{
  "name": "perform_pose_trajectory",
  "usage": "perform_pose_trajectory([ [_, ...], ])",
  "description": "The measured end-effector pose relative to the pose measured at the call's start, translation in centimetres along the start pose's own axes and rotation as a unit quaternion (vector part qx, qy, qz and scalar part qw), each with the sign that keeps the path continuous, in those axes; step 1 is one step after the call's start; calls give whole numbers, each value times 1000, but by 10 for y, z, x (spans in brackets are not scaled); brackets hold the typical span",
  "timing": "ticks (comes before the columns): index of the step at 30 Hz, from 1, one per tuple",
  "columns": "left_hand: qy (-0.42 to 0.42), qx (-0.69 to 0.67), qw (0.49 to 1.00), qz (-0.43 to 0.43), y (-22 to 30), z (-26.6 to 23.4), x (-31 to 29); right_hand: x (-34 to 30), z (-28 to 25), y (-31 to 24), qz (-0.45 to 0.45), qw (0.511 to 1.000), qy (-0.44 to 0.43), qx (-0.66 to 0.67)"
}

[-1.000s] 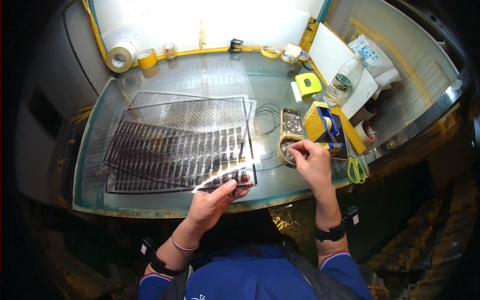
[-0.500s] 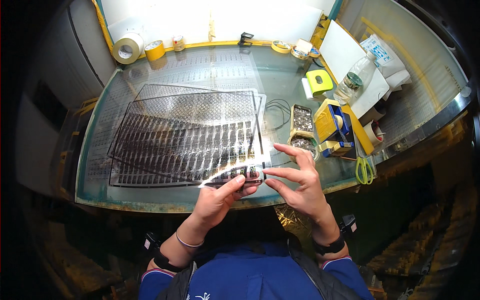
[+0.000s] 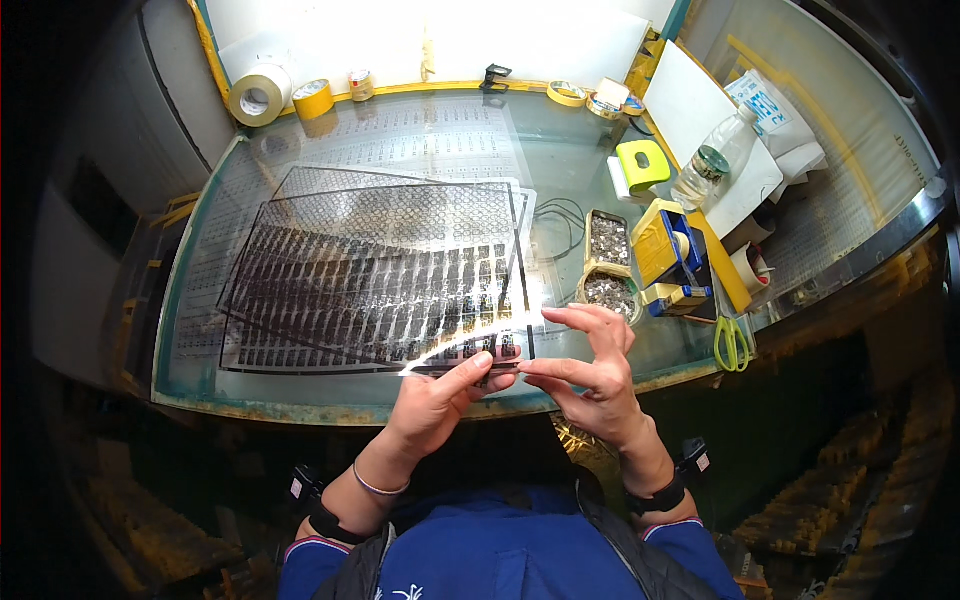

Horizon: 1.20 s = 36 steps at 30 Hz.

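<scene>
A clear film sheet (image 3: 380, 285) printed with rows of small dark patterns and a black border lies over other films on the glass table. My left hand (image 3: 440, 400) grips its near edge close to the right corner, thumb on top and fingers underneath. At that same corner is my right hand (image 3: 595, 375), its thumb and index finger brought close together on the film's edge. The other right fingers are raised and curved. Bright glare crosses the film near both hands and hides part of the print.
Tape rolls (image 3: 258, 97) line the back edge. To the right are a tray of small pieces (image 3: 608, 238), a round container (image 3: 610, 290), a tape dispenser (image 3: 663, 250), a green hole punch (image 3: 643, 166), a plastic bottle (image 3: 705, 170) and green-handled scissors (image 3: 733, 345).
My right hand has moved slightly down and left to the film's corner, and its thumb and index finger have come closer together. The left hand keeps its grip.
</scene>
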State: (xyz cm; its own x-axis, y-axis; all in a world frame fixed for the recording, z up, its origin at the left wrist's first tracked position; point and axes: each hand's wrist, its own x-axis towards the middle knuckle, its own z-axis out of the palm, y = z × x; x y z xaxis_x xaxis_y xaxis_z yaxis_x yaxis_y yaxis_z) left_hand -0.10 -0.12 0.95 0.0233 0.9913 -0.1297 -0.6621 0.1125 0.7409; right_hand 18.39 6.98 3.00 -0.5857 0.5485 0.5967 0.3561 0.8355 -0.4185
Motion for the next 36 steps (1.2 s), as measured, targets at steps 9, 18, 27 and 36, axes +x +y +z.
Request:
perform_pose_trajectory([
  [9,-1,1,1000,2,0,-1,0,2,5,1,-48,996,36,-60],
  [18,-30,-100,993,-49,-4,-13,1,5,17,13,-81,996,39,-27],
  [27,41,-97,994,-11,-5,-12,0,7,-9,59,129,989,37,-54],
  [36,50,-25,998,11,-6,-4,0,14,-16,69,220,962,-33,-158],
])
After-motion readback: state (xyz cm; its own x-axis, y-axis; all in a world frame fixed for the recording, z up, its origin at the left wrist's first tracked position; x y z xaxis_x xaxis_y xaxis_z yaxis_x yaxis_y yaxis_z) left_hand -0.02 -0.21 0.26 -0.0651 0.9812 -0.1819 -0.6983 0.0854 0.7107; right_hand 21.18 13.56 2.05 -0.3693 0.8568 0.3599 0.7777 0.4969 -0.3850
